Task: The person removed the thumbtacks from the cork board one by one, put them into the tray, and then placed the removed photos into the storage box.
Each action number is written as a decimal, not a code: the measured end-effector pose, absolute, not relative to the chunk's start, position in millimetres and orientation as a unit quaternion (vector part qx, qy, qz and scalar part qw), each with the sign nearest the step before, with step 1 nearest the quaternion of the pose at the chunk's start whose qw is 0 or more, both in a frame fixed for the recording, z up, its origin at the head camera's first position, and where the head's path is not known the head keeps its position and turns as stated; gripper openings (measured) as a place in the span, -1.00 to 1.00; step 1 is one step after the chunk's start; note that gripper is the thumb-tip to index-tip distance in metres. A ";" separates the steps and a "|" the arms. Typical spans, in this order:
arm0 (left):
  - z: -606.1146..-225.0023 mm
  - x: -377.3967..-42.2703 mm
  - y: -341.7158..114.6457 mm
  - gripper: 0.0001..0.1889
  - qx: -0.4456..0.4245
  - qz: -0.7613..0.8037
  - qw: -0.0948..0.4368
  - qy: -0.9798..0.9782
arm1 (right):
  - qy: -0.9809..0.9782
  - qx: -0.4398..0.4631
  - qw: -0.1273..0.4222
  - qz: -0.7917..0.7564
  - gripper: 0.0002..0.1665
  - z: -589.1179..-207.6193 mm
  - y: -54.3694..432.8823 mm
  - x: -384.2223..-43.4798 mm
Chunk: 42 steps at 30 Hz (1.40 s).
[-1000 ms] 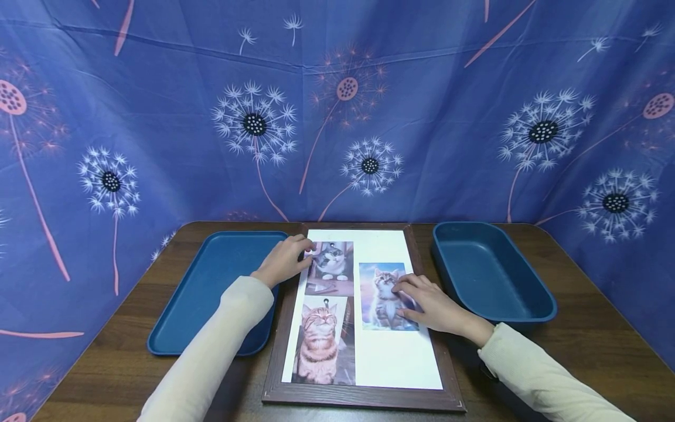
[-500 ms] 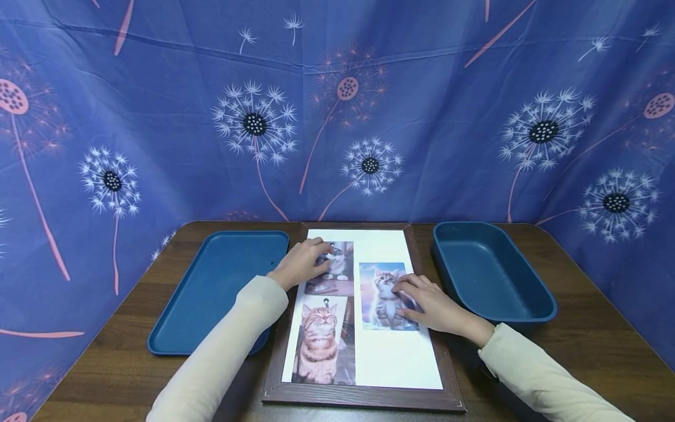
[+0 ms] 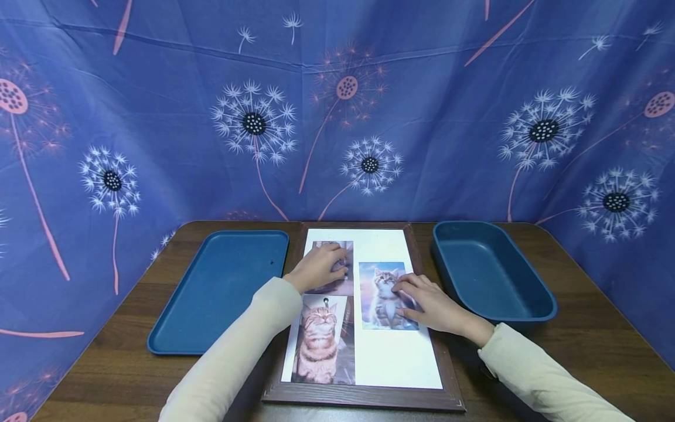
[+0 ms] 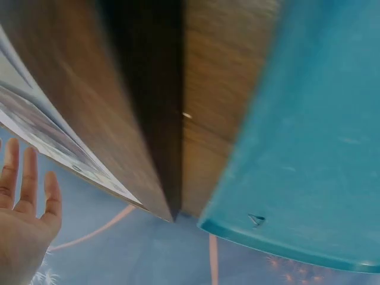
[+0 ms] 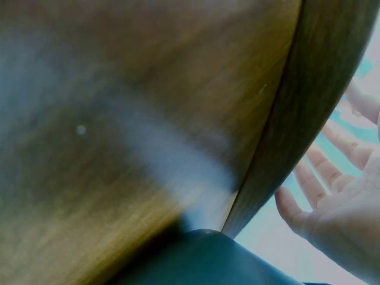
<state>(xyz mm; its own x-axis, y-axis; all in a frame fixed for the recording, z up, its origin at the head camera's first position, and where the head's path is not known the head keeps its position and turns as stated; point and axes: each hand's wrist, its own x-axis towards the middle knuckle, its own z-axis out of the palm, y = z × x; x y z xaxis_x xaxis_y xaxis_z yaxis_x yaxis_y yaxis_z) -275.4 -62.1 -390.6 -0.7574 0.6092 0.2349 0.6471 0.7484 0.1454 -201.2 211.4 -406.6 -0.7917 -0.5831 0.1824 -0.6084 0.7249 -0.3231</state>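
My left hand (image 3: 318, 265) is over the upper cat photo (image 3: 345, 287) and hides most of it. In the left wrist view several of its fingers (image 4: 28, 178) are extended; whether thumb and forefinger pinch something small is hidden. My right hand (image 3: 433, 305) rests its fingertips on the kitten photo (image 3: 381, 305), which lies on the right half of a white board (image 3: 395, 360) in a brown frame (image 3: 364, 396). A ginger cat photo (image 3: 319, 351) lies at the board's lower left, with a small dark pin or clip (image 3: 326, 302) at its top.
Left of the frame lies a flat blue tray (image 3: 211, 293) with a small dark item (image 3: 271, 262) on it, its kind unclear. A deeper blue bin (image 3: 495, 275) stands to the right. All are on a wooden table (image 3: 585, 328) before a blue dandelion-print cloth (image 3: 295, 70).
My left hand has moved right from the tray's edge across the upper cat photo, uncovering the small dark item on the tray. The right hand and the kitten photo have stayed put.
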 end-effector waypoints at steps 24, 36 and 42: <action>-383.6 -272.9 -23.1 -0.60 -0.353 -0.066 0.057 -0.932 | -0.930 0.317 0.031 0.182 -0.53 -406.0 210.3 -201.2; -385.7 -274.4 -16.7 -0.50 -0.349 -0.044 0.025 -0.936 | -0.933 0.314 0.031 0.175 -0.53 -404.2 210.9 -201.0; -384.5 -272.8 -15.3 -0.47 -0.345 -0.037 0.018 -0.938 | -0.934 0.315 0.029 0.167 -0.53 -402.9 210.0 -201.9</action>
